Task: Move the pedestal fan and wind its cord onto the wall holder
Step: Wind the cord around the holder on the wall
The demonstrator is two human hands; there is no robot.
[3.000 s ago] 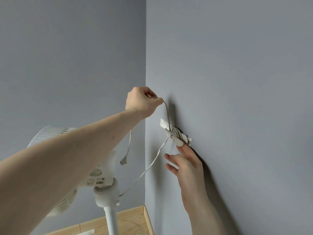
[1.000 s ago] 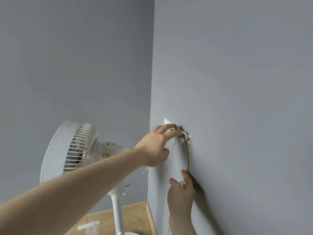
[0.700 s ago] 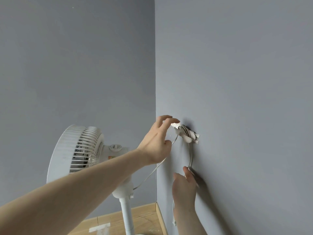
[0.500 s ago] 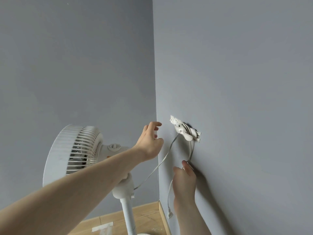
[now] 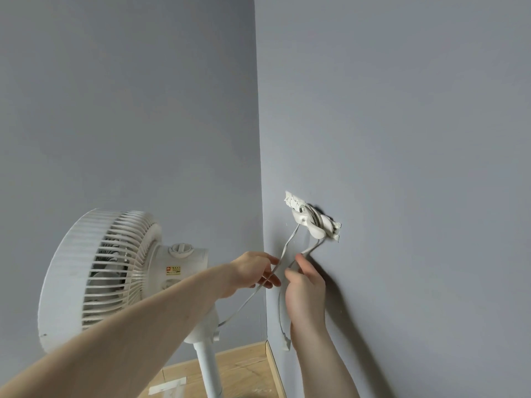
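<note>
The white pedestal fan [image 5: 115, 277] stands in the corner, its head facing left. On the right wall the white holder [image 5: 314, 222] carries several turns of the white cord [image 5: 290, 244]. One strand runs from the holder down to the fan neck; another drops to my right hand [image 5: 304, 288], which pinches it just below the holder. The plug end [image 5: 285, 338] dangles under that hand. My left hand [image 5: 253, 272] reaches in from the left, fingers extended and touching the strand that leads to the fan.
Two grey walls meet in a corner [image 5: 260, 196] just left of the holder. Wooden floor [image 5: 247, 372] with a strip of tape [image 5: 169, 390] shows at the bottom beside the fan's pole [image 5: 208, 369].
My left hand came off the holder and dropped to the cord beside my right hand. The right hand kept its pinch on the hanging strand and rose slightly.
</note>
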